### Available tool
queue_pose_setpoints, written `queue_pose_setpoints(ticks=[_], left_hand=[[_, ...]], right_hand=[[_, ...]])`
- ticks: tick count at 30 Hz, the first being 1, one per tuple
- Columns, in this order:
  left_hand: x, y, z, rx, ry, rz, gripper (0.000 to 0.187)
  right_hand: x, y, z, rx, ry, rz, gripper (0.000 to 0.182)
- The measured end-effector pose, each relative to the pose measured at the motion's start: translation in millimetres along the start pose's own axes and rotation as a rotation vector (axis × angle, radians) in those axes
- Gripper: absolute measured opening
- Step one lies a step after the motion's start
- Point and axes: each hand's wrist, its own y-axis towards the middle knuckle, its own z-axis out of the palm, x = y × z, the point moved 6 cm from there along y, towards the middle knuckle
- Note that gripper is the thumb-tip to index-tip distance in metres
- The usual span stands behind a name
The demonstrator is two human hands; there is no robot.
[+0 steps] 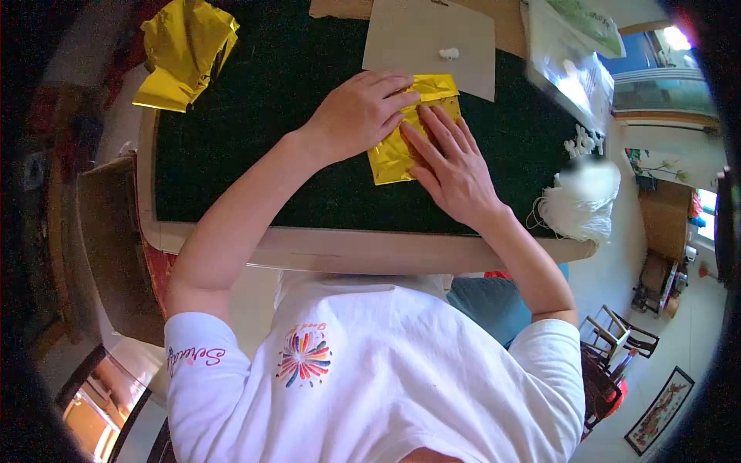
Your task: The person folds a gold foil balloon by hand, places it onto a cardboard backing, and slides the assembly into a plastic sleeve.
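A shiny gold foil packet (392,163) lies flat on the dark green table mat, its upper edge folded over in a band. My left hand (359,116) rests on the packet's upper left side, fingers stretched out and slightly bent. Lower down, on the right side, my right hand (455,166) lies flat across the foil with its fingers spread. Both hands press on the packet from above, and neither wraps round it. Part of the foil is hidden beneath the fingers.
A crumpled gold foil sheet (189,54) lies at the table's far left corner. Behind the packet is a grey board (428,35) with a small white piece (448,54) on it. A bundle of white string (579,204) sits at the right edge, near clear plastic bags (571,69).
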Motion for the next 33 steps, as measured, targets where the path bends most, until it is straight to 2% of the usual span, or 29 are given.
queue_pose_setpoints(ticks=[9, 15, 20, 22, 23, 25, 26, 28, 29, 33], left_hand=[[1, 0, 1, -0.012, -0.015, 0.013, 0.031], [1, 1, 1, -0.017, -0.015, 0.020, 0.031], [-12, 2, -24, -0.069, 0.084, 0.022, 0.033], [-16, -9, -40, -0.067, 0.114, -0.098, 0.020], [-22, -19, -44, -0.063, 0.115, -0.096, 0.020], [-24, -43, -55, -0.089, -0.036, -0.306, 0.024], [-33, -51, -58, -0.084, -0.032, -0.309, 0.024], [-26, -79, -45, 0.064, -0.351, -0.783, 0.012], [-24, -88, -34, 0.012, -0.576, -0.882, 0.013], [-31, -84, -31, 0.044, -0.817, -1.058, 0.017]], right_hand=[[-4, 5, 2, 0.051, -0.016, 0.000, 0.050], [-7, 3, 4, -0.004, 0.034, 0.012, 0.053], [-6, 3, 4, -0.014, 0.016, 0.010, 0.052], [-6, 3, 2, -0.011, 0.023, 0.012, 0.052], [-5, 4, 1, -0.009, 0.033, 0.010, 0.053], [-5, 4, 1, -0.009, 0.031, 0.014, 0.053], [-5, 4, 2, -0.006, 0.024, 0.016, 0.053], [-6, 4, 3, -0.005, 0.028, 0.010, 0.053], [-6, 4, 3, -0.005, 0.026, 0.005, 0.054], [-6, 6, 2, -0.015, 0.049, -0.003, 0.053]])
